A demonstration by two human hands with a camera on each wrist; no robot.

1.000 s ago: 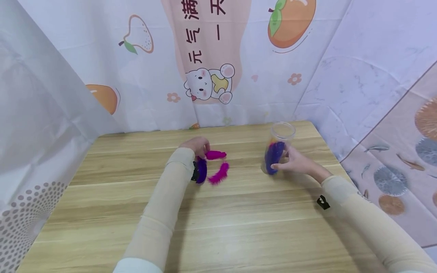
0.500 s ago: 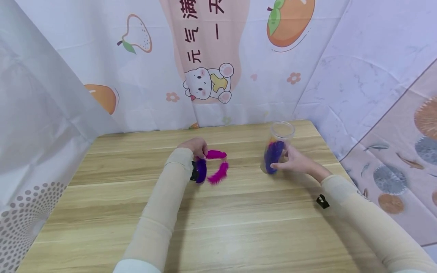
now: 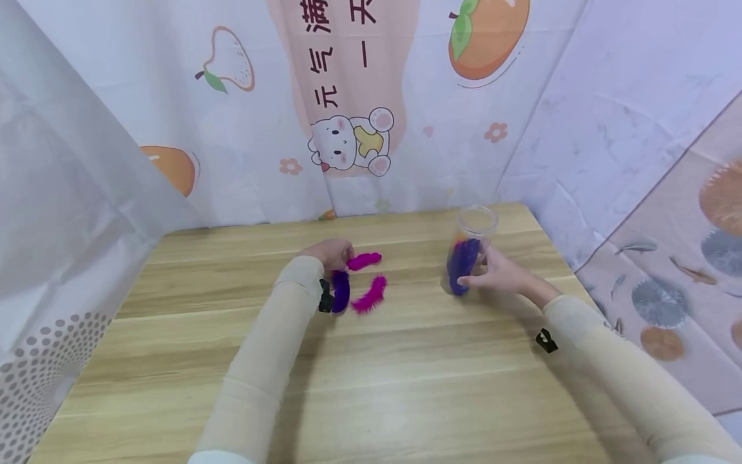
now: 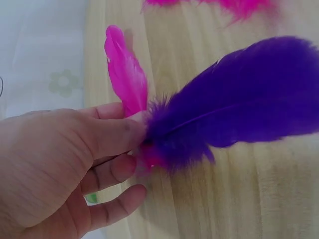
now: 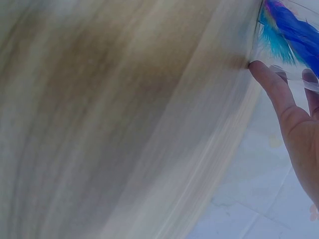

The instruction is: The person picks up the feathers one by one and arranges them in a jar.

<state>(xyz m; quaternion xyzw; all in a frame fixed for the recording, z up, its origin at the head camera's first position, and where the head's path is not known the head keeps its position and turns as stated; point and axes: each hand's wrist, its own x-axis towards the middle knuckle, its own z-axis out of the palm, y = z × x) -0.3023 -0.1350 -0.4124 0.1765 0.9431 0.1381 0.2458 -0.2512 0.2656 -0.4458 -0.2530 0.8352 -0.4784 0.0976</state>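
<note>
My left hand (image 3: 328,254) pinches a purple feather (image 4: 249,99) and a bright pink feather (image 4: 124,74) by their lower ends, thumb against fingers. The purple one fans out toward the table's front; the pink one points right in the head view. Another pink feather (image 3: 370,295), fluffy and curved, lies on the table close by. At the right, a clear cylindrical jar (image 3: 478,220) stands upright with blue, turquoise and some reddish feathers (image 5: 294,30) inside. My right hand (image 3: 503,278) grips its side, thumb at the front; some of its fingers are hidden behind the jar.
The wood-grain table (image 3: 406,374) ends at a printed cloth backdrop (image 3: 261,142) behind and a patterned cloth (image 3: 666,270) on the right. Small black clips (image 3: 546,340) sit by both wrists.
The pink feather at my left hand has tilted, its tip swinging slightly up and away, as the hand shifts a little left. My right hand and the jar hold still.
</note>
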